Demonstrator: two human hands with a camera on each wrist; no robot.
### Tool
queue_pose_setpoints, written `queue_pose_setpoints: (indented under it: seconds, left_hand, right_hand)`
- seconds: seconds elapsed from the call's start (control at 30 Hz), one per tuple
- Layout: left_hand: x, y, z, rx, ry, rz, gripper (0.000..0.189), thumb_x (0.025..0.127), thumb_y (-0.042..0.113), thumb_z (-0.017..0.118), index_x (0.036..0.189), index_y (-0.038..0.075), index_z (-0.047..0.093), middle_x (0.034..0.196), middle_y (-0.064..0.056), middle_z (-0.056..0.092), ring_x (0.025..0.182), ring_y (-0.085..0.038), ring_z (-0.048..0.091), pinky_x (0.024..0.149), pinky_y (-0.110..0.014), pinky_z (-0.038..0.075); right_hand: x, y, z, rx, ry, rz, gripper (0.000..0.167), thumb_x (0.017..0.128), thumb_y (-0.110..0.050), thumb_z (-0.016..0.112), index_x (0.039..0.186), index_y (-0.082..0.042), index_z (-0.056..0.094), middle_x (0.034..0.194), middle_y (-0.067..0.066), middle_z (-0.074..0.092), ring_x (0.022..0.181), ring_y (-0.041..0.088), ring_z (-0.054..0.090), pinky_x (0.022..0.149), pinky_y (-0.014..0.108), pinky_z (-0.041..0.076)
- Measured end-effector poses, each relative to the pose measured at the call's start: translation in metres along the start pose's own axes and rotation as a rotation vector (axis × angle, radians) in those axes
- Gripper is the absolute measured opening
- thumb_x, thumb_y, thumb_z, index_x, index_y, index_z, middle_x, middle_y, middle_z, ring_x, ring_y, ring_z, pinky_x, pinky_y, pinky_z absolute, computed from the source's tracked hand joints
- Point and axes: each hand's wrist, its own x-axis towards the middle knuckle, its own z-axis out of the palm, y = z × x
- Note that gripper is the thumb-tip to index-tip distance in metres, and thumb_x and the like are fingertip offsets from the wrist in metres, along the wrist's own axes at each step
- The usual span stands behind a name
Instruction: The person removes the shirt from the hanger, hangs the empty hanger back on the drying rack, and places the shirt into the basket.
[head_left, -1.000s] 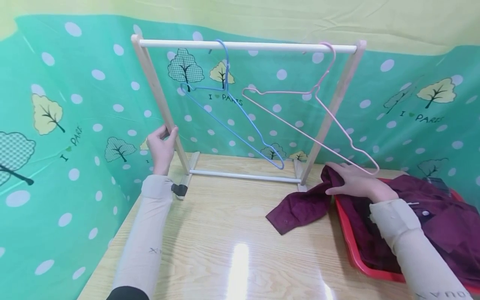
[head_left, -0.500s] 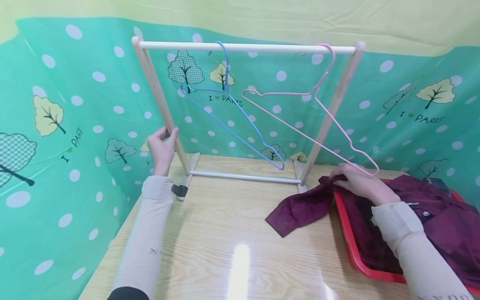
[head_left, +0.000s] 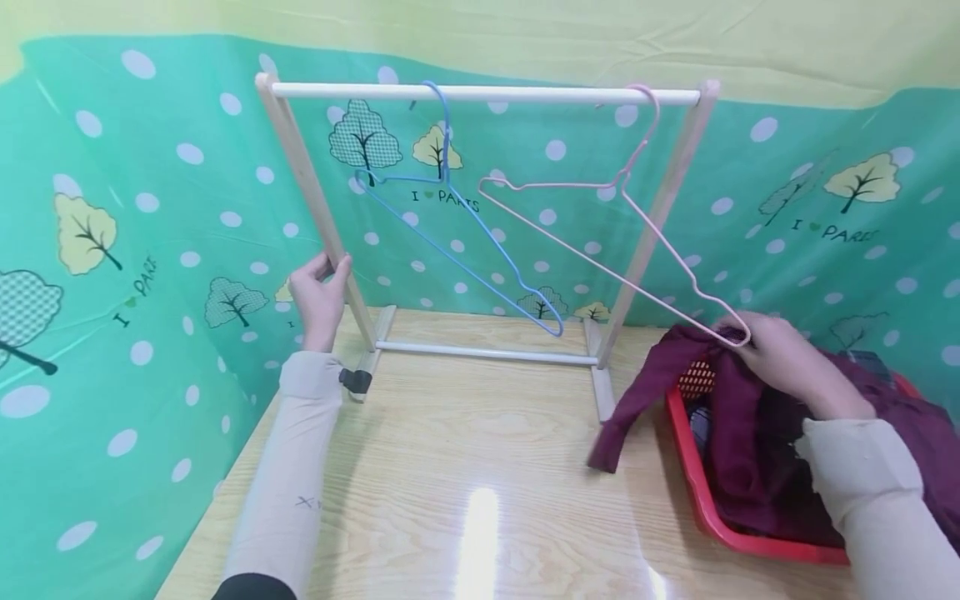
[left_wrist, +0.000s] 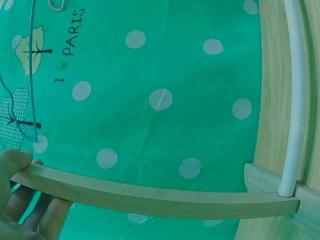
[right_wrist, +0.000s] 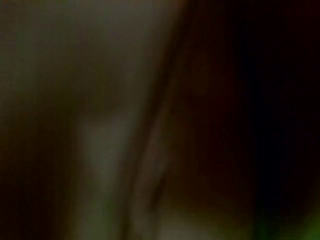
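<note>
My left hand (head_left: 321, 300) grips the left wooden post (left_wrist: 150, 198) of a small clothes rack, thumb on one side and fingers on the other. At the right, my right hand (head_left: 783, 358) holds a bunched maroon shirt (head_left: 738, 425) just above the red basket (head_left: 701, 492). One sleeve (head_left: 637, 400) hangs over the basket's left side, its end blurred above the table. Some of the shirt still lies in the basket. The right fingertips are partly hidden behind cloth and the pink hanger's (head_left: 585, 252) lower corner. The right wrist view is dark and blurred.
A blue hanger (head_left: 480, 282) and the pink one hang from the rack's white top bar (head_left: 525, 94). A lower white bar (head_left: 487, 353) joins the feet on the wooden table (head_left: 450, 450). Behind stands a green dotted cloth (head_left: 225, 358). Something dark and patterned (head_left: 701, 429) lies in the basket.
My right hand has moved right and slightly up, lifting the shirt's gathered part. The sleeve end has swung right off its place on the table. My left hand keeps its grip on the post.
</note>
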Motion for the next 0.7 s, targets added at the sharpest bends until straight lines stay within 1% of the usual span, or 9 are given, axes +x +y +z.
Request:
queue_pose_setpoints:
  seconds: [0.1,0.2,0.3,0.4,0.43,0.5,0.6,0.67,0.7]
  left_hand:
    - [0.0,-0.001,-0.001,0.004,0.005,0.009,0.027,0.092,0.022,0.072,0.114,0.006,0.074,0.116,-0.014,0.072,0.112,-0.022,0.068,0.097,-0.032,0.056]
    - [0.0,-0.001,0.0,0.005,0.011,0.018,0.027,0.092,0.023,0.072,0.113,0.006,0.074,0.115,-0.014,0.072,0.11,-0.021,0.069,0.096,-0.031,0.056]
    - [0.001,-0.003,0.0,0.006,0.011,0.017,0.027,0.093,0.024,0.072,0.113,0.006,0.074,0.115,-0.014,0.072,0.11,-0.02,0.069,0.096,-0.03,0.056]
    - [0.001,-0.004,-0.001,0.01,0.014,0.004,0.028,0.092,0.025,0.072,0.114,0.007,0.074,0.116,-0.013,0.072,0.109,-0.019,0.069,0.096,-0.03,0.057]
    - [0.001,-0.004,-0.002,0.01,0.016,0.001,0.028,0.092,0.025,0.072,0.114,0.007,0.074,0.116,-0.013,0.072,0.109,-0.019,0.069,0.095,-0.03,0.057]
    - [0.001,-0.005,-0.003,0.011,0.019,-0.006,0.028,0.092,0.026,0.072,0.114,0.007,0.074,0.116,-0.013,0.072,0.109,-0.019,0.069,0.095,-0.03,0.057]
    - [0.001,-0.004,-0.004,0.015,0.017,-0.004,0.028,0.093,0.026,0.072,0.114,0.007,0.074,0.117,-0.013,0.072,0.11,-0.019,0.068,0.096,-0.031,0.057]
    - [0.001,-0.003,-0.004,0.016,0.012,-0.004,0.028,0.093,0.026,0.072,0.113,0.006,0.074,0.117,-0.013,0.072,0.111,-0.019,0.068,0.096,-0.031,0.056]
    - [0.001,-0.002,-0.004,0.016,0.012,-0.004,0.028,0.093,0.026,0.072,0.113,0.007,0.074,0.117,-0.013,0.072,0.112,-0.019,0.068,0.096,-0.031,0.056]
  right_hand:
    - [-0.009,0.008,-0.015,-0.001,0.001,0.099,0.014,0.088,0.007,0.067,0.101,0.002,0.07,0.092,0.022,0.071,0.085,0.035,0.066,0.071,0.042,0.054]
    - [-0.019,0.016,-0.029,0.007,0.02,0.202,0.015,0.093,-0.001,0.065,0.107,-0.001,0.07,0.102,0.024,0.07,0.091,0.027,0.062,0.071,0.026,0.045]
    - [-0.027,0.022,-0.039,0.035,0.036,0.309,0.018,0.1,-0.008,0.058,0.114,-0.001,0.066,0.112,0.029,0.065,0.1,0.034,0.058,0.079,0.035,0.045]
    - [-0.033,0.026,-0.046,0.046,0.057,0.364,0.022,0.103,-0.009,0.051,0.12,0.002,0.061,0.118,0.034,0.059,0.105,0.047,0.052,0.083,0.055,0.041]
    - [-0.035,0.027,-0.049,0.042,0.075,0.366,0.022,0.103,-0.008,0.05,0.12,0.002,0.06,0.119,0.033,0.058,0.106,0.042,0.052,0.084,0.055,0.041]
    - [-0.04,0.029,-0.053,0.036,0.125,0.369,0.022,0.103,-0.008,0.05,0.121,0.001,0.061,0.119,0.023,0.062,0.104,0.016,0.055,0.089,0.036,0.042]
    - [-0.046,0.034,-0.06,0.073,0.208,0.355,0.024,0.104,-0.008,0.05,0.122,-0.002,0.064,0.118,-0.02,0.062,0.095,-0.018,0.042,0.079,0.006,0.033]
    - [-0.05,0.036,-0.064,0.121,0.28,0.317,0.027,0.103,-0.003,0.049,0.122,-0.005,0.068,0.108,-0.041,0.051,0.092,-0.028,0.035,0.073,-0.003,0.026]
    - [-0.051,0.037,-0.065,0.144,0.316,0.274,0.028,0.101,0.002,0.048,0.12,-0.002,0.069,0.108,-0.043,0.051,0.093,-0.027,0.038,0.073,-0.004,0.027]
